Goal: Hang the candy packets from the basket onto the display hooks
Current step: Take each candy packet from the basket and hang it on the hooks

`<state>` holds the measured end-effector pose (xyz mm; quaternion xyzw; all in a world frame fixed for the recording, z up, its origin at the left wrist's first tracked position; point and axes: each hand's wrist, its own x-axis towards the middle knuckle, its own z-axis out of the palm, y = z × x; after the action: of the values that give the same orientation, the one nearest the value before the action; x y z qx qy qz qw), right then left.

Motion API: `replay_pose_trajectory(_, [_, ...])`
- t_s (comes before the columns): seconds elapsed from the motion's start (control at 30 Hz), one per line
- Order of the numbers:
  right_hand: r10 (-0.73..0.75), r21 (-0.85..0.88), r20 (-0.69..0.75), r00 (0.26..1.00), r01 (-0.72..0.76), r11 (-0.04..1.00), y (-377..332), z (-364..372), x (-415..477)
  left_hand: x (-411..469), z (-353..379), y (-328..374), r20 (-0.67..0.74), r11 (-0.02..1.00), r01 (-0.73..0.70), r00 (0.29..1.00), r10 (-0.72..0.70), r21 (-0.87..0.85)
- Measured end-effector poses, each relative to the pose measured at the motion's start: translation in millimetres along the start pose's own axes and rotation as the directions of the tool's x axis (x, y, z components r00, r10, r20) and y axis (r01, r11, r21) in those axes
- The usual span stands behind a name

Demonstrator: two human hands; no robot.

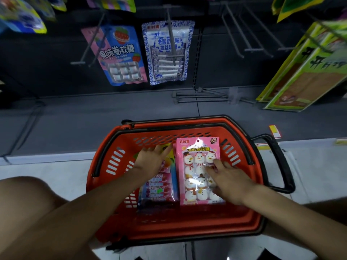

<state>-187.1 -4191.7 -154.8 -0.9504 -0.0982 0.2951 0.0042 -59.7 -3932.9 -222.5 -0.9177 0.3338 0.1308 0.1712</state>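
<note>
An orange basket [187, 228] sits on the floor below me. Inside lies a pink snowman candy packet [195, 166] on the right and a colourful striped candy packet [159, 186] on the left. My left hand [153, 159] rests flat on the top of the striped packet, fingers spread. My right hand [228, 180] lies on the snowman packet's right side, fingers splayed, holding nothing that I can see. On the dark display wall hang a blue-pink candy packet [122, 55] and a blue-white candy packet [167, 51]. Bare display hooks [249, 30] stick out to the right.
Green-yellow packets [304, 72] hang at the right edge, more bright packets [22, 15] at the top left. Loose hooks [202, 96] lie on the bottom shelf [93, 113]. The basket's black handle [277, 162] sticks out to the right. My knee [28, 194] is at lower left.
</note>
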Motion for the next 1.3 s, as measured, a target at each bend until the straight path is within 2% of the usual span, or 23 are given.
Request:
replay_pose_trajectory(0.07, [0.0, -0.002, 0.001, 1.0, 0.0, 1.0, 0, 0, 0, 0, 1, 2, 0.007, 1.0, 0.004, 1.0, -0.004, -0.022])
replay_pose_trajectory(0.4, [0.006, 0.013, -0.009, 1.0, -0.006, 1.0, 2, 2, -3, 10, -37, -1, 0.008, 0.993, -0.059, 0.998, 0.059, 0.106])
replay_pose_trajectory(0.57, [0.017, 0.012, -0.007, 1.0, -0.017, 1.0, 2, 2, -2, 15, -53, 3, -0.009, 0.994, -0.047, 0.999, 0.048, 0.099])
replay_pose_trajectory(0.73, [0.015, -0.003, 0.02, 1.0, -0.015, 1.0, 0, -4, -3, 9, -56, 5, -0.059, 0.997, 0.042, 0.997, -0.045, -0.059])
replay_pose_trajectory(0.87, [0.016, 0.001, 0.032, 0.999, -0.016, 1.0, 0, -12, -2, 1, -60, -1, -0.313, 0.989, -0.099, 0.948, 0.061, -0.107])
replay_pose_trajectory(0.93, [0.015, -0.003, 0.028, 1.0, -0.015, 1.0, 0, -15, -2, -7, -65, -9, -0.361, 0.969, -0.147, 0.93, 0.067, -0.199])
replay_pose_trajectory(1.03, [0.007, -0.01, 0.037, 0.999, -0.007, 1.0, -1, -17, -2, -20, -76, -23, -0.264, 0.93, -0.144, 0.963, 0.053, -0.337])
replay_pose_trajectory(1.13, [0.006, -0.023, 0.039, 0.999, -0.005, 1.0, -3, -24, -1, -32, -91, -34, -0.199, 0.84, -0.151, 0.979, 0.052, -0.521])
replay_pose_trajectory(1.23, [0.003, -0.002, 0.025, 1.0, -0.003, 1.0, -8, -32, 0, -40, -112, -44, -0.188, 0.703, -0.153, 0.982, 0.028, -0.694])
replay_pose_trajectory(1.3, [-0.019, 0.109, -0.025, 1.0, 0.022, 0.994, -14, -39, 1, -45, -126, -49, -0.214, 0.651, -0.158, 0.977, -0.007, -0.743])
